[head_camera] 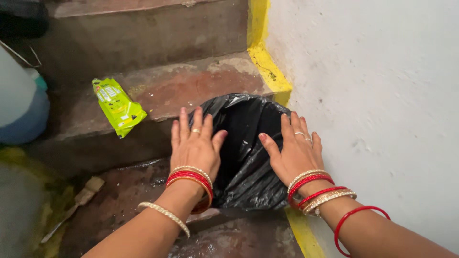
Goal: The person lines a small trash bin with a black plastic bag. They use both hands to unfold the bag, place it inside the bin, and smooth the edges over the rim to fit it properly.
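A black plastic bag (244, 153) sits on a worn reddish step (191, 86), bunched against the white wall. My left hand (195, 145) lies flat on the bag's left side, fingers spread, a ring on one finger. My right hand (292, 148) rests flat on the bag's right side, fingers apart, with two rings. Both wrists carry red and beaded bangles. Neither hand grips the bag; both press on its surface.
A lime-green snack packet (118, 106) lies on the step to the left. A pale blue container (19, 102) stands at the far left. A yellow painted strip (267, 71) runs along the wall (382, 95). A worn brush (76, 203) lies on the lower left floor.
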